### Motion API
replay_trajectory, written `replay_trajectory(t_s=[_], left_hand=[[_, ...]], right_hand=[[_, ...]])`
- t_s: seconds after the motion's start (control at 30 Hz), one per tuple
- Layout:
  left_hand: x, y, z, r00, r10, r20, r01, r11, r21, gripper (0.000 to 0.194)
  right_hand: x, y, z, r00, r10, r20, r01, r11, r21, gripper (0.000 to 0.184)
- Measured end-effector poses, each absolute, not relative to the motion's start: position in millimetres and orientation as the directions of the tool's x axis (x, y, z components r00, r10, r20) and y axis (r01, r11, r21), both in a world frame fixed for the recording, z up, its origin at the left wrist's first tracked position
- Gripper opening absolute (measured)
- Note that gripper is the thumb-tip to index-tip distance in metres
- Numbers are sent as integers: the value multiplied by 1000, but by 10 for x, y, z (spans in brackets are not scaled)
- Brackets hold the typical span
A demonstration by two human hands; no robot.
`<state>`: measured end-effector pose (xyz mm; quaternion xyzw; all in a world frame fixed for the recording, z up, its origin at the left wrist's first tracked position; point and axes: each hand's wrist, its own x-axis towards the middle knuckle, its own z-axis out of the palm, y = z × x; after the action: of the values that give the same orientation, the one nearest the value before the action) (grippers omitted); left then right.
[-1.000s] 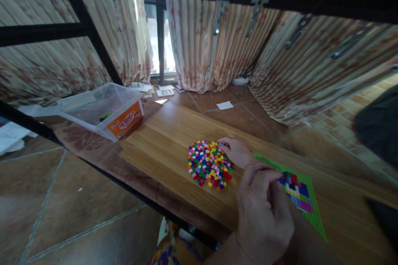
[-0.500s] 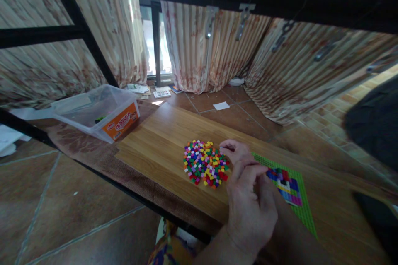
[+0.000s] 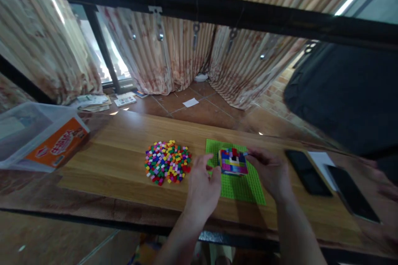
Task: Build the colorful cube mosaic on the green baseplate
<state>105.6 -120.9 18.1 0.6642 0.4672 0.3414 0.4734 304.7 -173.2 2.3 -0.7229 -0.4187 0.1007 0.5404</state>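
A block build [image 3: 234, 162] of many-coloured small bricks stands on the green baseplate [image 3: 242, 190]. My right hand [image 3: 271, 170] is at the build's right side, thumb and fingertips pinched on a small pale brick [image 3: 245, 154] close to its far right corner. Whether that brick touches the build I cannot tell. On the other side, my left hand [image 3: 203, 184] is beside the build, thumb and index finger apart with nothing seen between them. Left of that hand lies a pile of loose coloured bricks [image 3: 168, 161] on the wooden tabletop [image 3: 124, 174].
A clear plastic box [image 3: 56, 109] with an orange label stands at the far left. To the right lie a black phone [image 3: 307, 172], a second dark phone [image 3: 353, 192] and white paper [image 3: 323, 163]. A black metal bar [image 3: 199, 6] crosses above the table.
My hands, close together beside the brick pile before, are now apart on either side of the build. The right hand has moved to the build's right side. The view has turned right.
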Motion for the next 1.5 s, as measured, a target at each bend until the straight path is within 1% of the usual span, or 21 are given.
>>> replay_trajectory(t_s=[0.17, 0.3, 0.4, 0.5, 0.67, 0.77, 0.87, 1.0, 1.1, 1.37, 1.5], left_hand=[[1222, -1261, 165, 408, 912, 42, 450, -241, 860, 39], [1321, -1301, 104, 472, 880, 57, 524, -332, 785, 46], [1369, -1324, 59, 512, 857, 54, 555, -378, 741, 49], [1401, -1335, 26, 525, 848, 69, 572, -412, 709, 51], [1414, -1355, -21, 550, 824, 134, 584, -495, 644, 55], [1408, -1362, -36, 586, 793, 167, 586, -557, 589, 58], [1417, -1358, -35, 620, 768, 162, 611, -602, 514, 62], [1462, -1356, -2, 636, 765, 99, 674, -613, 412, 66], [1495, -1363, 39, 632, 772, 65, 708, -610, 356, 65], [1570, -1367, 110, 623, 782, 33, 757, -613, 225, 57], [1620, -1376, 114, 604, 796, 37, 783, -602, 157, 56]], right_hand=[[2993, -1662, -37, 496, 816, 297, 600, -75, -796, 32], [2958, -1631, -78, 460, 831, 314, 621, -48, -783, 40], [2953, -1617, -102, 441, 837, 325, 627, -28, -779, 42], [2945, -1605, -110, 438, 839, 323, 627, -28, -779, 41], [2938, -1600, -117, 458, 822, 338, 635, -37, -772, 39], [2931, -1593, -133, 482, 805, 347, 625, -39, -779, 38], [2920, -1578, -147, 501, 792, 350, 608, -34, -793, 37], [2923, -1569, -163, 509, 788, 345, 593, -31, -805, 36], [2938, -1571, -177, 512, 790, 337, 576, -24, -817, 38], [2936, -1582, -145, 510, 797, 323, 567, -29, -823, 37], [2944, -1588, -181, 525, 793, 308, 515, -8, -857, 38]])
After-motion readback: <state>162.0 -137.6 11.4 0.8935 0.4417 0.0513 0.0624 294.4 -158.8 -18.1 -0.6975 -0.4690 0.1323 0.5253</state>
